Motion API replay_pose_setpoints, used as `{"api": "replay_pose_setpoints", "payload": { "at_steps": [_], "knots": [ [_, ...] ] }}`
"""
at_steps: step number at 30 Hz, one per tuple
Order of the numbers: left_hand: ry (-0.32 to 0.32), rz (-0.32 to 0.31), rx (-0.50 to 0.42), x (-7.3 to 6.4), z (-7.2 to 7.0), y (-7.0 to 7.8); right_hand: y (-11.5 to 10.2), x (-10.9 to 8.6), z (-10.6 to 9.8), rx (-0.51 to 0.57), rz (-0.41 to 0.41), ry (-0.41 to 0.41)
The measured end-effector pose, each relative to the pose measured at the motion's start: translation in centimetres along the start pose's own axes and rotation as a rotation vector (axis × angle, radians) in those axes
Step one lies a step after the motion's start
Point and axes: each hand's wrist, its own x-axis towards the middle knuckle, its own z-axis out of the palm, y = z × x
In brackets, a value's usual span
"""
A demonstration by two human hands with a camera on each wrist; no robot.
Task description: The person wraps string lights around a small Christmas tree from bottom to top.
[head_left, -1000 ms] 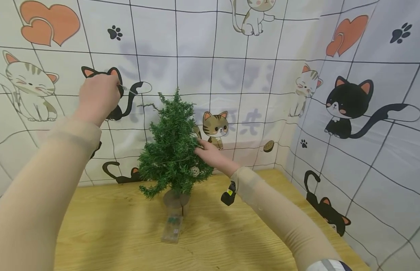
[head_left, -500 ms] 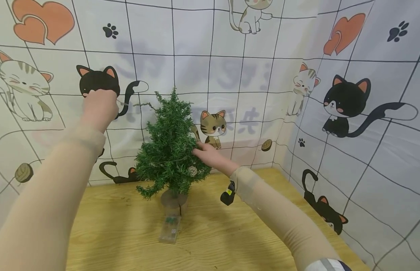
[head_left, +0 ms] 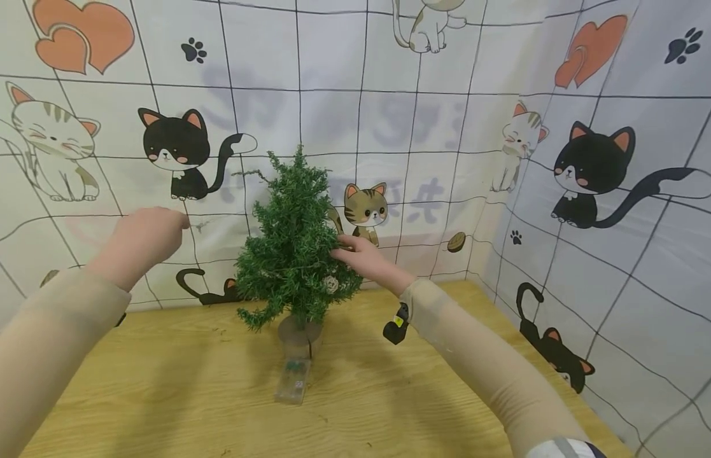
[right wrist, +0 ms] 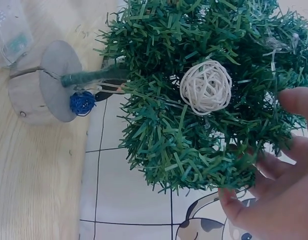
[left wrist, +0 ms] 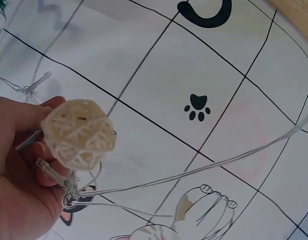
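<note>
A small green artificial Christmas tree (head_left: 292, 248) stands on a wooden stump base (head_left: 300, 331). Out to its left, apart from the branches, my left hand (head_left: 146, 245) has its fingers curled. The left wrist view shows that hand gripping a thin-wired light string (left wrist: 159, 181), a cream rattan ball (left wrist: 78, 135) at the fingertips. My right hand (head_left: 369, 261) holds the tree's right side, thumb in front and fingers partly hidden among the branches. Near it in the right wrist view a white rattan ball (right wrist: 206, 87) sits in the greenery; a blue rattan ball (right wrist: 82, 103) hangs by the trunk.
A clear battery box (head_left: 292, 385) lies on the wooden table (head_left: 206, 394) right in front of the base. Behind the tree rises a cat-print cloth wall (head_left: 332, 121), with another cloth side on the right. A black device (head_left: 396, 324) shows below the right cuff.
My left hand has dropped from beside the treetop, down and to the left, further from the tree. The right hand keeps its hold on the branches.
</note>
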Motion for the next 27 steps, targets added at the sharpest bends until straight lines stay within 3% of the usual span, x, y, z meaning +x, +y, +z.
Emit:
{"api": "replay_pose_setpoints", "payload": {
  "at_steps": [4,8,13,16,21,27],
  "knots": [
    [-0.025,0.057,0.023,-1.8,0.0,0.9,-0.2,-0.2,-0.1,0.034,-0.041,0.031],
    [-0.012,0.108,0.054,-3.5,-0.2,2.5,-0.6,-0.5,-0.1,0.085,-0.115,0.158],
    [0.007,0.157,0.077,-5.3,-0.9,5.0,-2.0,-1.0,0.0,0.042,-0.306,0.382],
    [0.046,0.221,0.107,-6.2,-1.5,6.7,-3.4,-1.5,0.4,-0.020,-0.454,0.426],
    [0.092,0.290,0.151,-6.6,-2.4,9.6,-6.3,-2.5,2.2,-0.119,-0.640,0.313],
    [0.164,0.341,0.174,-6.6,-3.3,12.2,-9.5,-2.7,4.8,-0.140,-0.668,0.061]
  ]
}}
